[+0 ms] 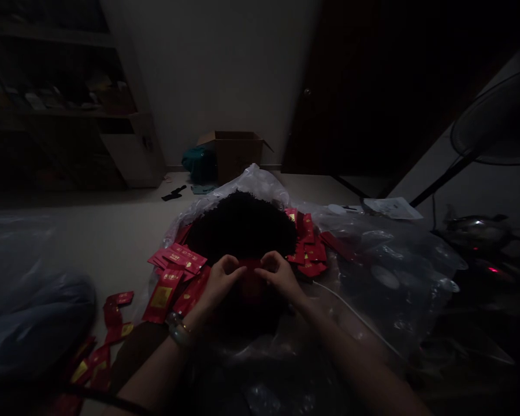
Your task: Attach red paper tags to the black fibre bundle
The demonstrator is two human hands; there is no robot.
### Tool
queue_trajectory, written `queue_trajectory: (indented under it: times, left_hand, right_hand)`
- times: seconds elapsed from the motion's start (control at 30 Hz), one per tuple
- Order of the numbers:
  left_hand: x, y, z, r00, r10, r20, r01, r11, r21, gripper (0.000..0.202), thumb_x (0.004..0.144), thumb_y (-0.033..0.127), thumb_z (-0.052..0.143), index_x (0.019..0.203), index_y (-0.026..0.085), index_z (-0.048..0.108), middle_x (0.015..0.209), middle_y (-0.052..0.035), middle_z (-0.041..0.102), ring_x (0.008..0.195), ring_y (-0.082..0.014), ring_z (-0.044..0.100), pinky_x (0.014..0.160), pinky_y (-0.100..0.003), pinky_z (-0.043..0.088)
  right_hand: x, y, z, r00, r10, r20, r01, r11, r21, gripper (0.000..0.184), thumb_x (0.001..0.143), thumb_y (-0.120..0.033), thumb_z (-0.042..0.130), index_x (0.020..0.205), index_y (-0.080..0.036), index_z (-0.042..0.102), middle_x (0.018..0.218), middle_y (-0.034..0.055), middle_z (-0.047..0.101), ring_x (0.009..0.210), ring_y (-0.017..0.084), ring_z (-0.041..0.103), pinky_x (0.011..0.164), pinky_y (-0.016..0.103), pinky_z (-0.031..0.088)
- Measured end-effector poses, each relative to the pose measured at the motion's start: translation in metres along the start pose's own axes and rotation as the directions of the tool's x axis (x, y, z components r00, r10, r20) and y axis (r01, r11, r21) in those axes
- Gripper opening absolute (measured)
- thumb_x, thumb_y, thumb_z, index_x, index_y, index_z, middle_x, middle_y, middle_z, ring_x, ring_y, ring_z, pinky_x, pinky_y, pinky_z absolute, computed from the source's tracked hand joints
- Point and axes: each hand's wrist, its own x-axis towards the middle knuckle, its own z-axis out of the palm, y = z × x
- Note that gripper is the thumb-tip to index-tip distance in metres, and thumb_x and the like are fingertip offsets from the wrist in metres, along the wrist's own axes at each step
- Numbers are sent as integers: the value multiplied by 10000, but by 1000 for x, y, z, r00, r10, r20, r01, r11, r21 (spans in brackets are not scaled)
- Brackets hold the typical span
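The room is dim. My left hand (220,281) and my right hand (279,275) meet over a small red packet (251,281), each pinching one side of its top edge. Just beyond them a dark heap of loose material (241,225) lies on clear plastic sheeting (375,254). Several red packets with gold labels (177,260) lie to the left of the heap, and more red packets (309,254) lie to its right. A bracelet sits on my left wrist.
More red packets (112,323) are scattered on the floor at lower left. A white cable (351,309) runs across the plastic. An open cardboard box (234,151) stands by the wall, a shelf unit (112,115) at left, a standing fan (498,118) at right.
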Motion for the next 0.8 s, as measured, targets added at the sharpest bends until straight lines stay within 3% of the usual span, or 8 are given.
queue_trajectory:
  times: [0.17, 0.33, 0.47, 0.57, 0.7, 0.8]
  left_hand:
    - [-2, 4, 1, 996, -83, 21, 85, 987, -136, 265, 583, 344, 728, 726, 145, 628, 705, -6, 658, 683, -149, 609, 663, -252, 473]
    - [-4, 9, 2, 989, -141, 39, 146, 968, -202, 438, 538, 308, 773, 936, 159, 666, 748, -7, 694, 713, -168, 642, 671, -262, 492]
    - [-5, 7, 1, 967, -218, 134, 244, 942, -228, 337, 528, 337, 791, 773, 129, 688, 741, -46, 708, 694, -184, 643, 675, -282, 493]
    - [-5, 7, 0, 968, -205, 146, 235, 944, -232, 293, 514, 325, 796, 695, 136, 665, 670, -15, 685, 651, -164, 628, 659, -267, 486]
    - [-7, 9, 1, 974, -144, 174, 179, 962, -206, 241, 554, 310, 774, 701, 150, 672, 706, -4, 694, 684, -157, 629, 671, -247, 481]
    - [-8, 11, 2, 953, -168, 252, 208, 967, -143, 280, 590, 349, 752, 774, 140, 717, 738, -28, 713, 707, -184, 638, 673, -261, 482]
  right_hand:
    - [-2, 0, 4, 1000, 1, 22, -2, 1000, 25, 322, 604, -427, 719, 736, -180, 561, 628, -35, 548, 536, 103, 487, 512, 231, 398]
    - [-1, -1, 2, 996, -90, -25, 90, 996, 17, 275, 622, -406, 717, 656, -178, 567, 645, -19, 578, 617, 124, 534, 617, 254, 434]
    - [0, -3, 0, 996, -83, -20, 83, 996, 24, 273, 613, -383, 725, 748, -194, 581, 646, -44, 567, 576, 110, 520, 565, 238, 429]
    - [0, -8, -2, 995, -47, 87, 49, 999, -21, 299, 611, -359, 728, 842, -198, 629, 687, -32, 608, 587, 120, 548, 562, 246, 440]
    - [-1, -15, -3, 988, -88, 123, 108, 980, -167, 147, 655, -311, 702, 671, -172, 661, 674, 5, 647, 679, 158, 597, 662, 279, 456]
    - [-1, -19, -2, 982, -121, 143, 151, 963, -223, 97, 678, -267, 679, 683, -171, 668, 688, 10, 661, 694, 162, 606, 674, 280, 457]
